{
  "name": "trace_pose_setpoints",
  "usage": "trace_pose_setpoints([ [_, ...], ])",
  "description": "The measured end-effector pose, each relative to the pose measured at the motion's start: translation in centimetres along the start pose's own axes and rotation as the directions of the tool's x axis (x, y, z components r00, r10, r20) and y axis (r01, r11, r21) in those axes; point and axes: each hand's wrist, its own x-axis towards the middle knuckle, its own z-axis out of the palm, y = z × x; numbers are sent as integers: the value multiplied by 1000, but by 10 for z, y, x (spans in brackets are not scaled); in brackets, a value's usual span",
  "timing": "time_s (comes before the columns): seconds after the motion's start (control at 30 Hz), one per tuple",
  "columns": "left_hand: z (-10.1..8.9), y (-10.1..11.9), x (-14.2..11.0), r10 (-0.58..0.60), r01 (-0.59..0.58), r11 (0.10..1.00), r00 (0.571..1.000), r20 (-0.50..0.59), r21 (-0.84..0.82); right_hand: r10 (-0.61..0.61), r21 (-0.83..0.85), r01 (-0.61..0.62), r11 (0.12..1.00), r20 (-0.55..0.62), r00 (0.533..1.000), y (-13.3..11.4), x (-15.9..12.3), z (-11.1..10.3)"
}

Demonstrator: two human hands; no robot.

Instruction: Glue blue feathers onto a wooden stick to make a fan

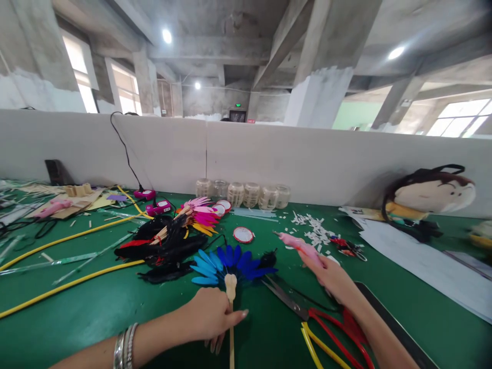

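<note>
My left hand, with bracelets at the wrist, is closed around the thin wooden stick of a feather fan. Light blue and dark blue feathers spread out from the fan's wooden head, and a black feather tuft lies at its right. In my right hand is a pink hot glue gun, its nozzle pointing left above the table. Large scissors with red handles lie partly open between my hands, close to my right forearm. A round white lid with a red rim rests beyond the fan.
Black, red, pink and yellow feather fans are piled at left. Several glass jars line the white partition. White paper scraps, a doll-shaped bag and paper sheets are at right. Yellow tubing crosses the left.
</note>
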Motion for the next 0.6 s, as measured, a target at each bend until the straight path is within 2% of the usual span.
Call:
trace_pose_setpoints([
  [0.1,4,-5,3,15,-16,1000,1000,-20,-14,62,184,-52,982,-50,997,-1,2,0],
  [0.23,10,-10,5,42,-38,998,996,-78,48,40,317,-7,949,-100,994,-16,2,4],
  [0.37,19,-16,9,188,-181,978,980,-60,108,24,338,16,941,-114,993,-28,4,10],
  [0.47,24,-21,13,233,-228,969,971,-56,90,-15,352,48,935,-98,995,-31,6,16],
  [0.53,26,-24,14,244,-240,969,968,-61,56,-67,301,95,949,-102,993,-33,4,20],
  [0.6,27,-26,13,248,-247,969,966,-77,24,-126,183,154,971,-154,980,-35,1,24],
])
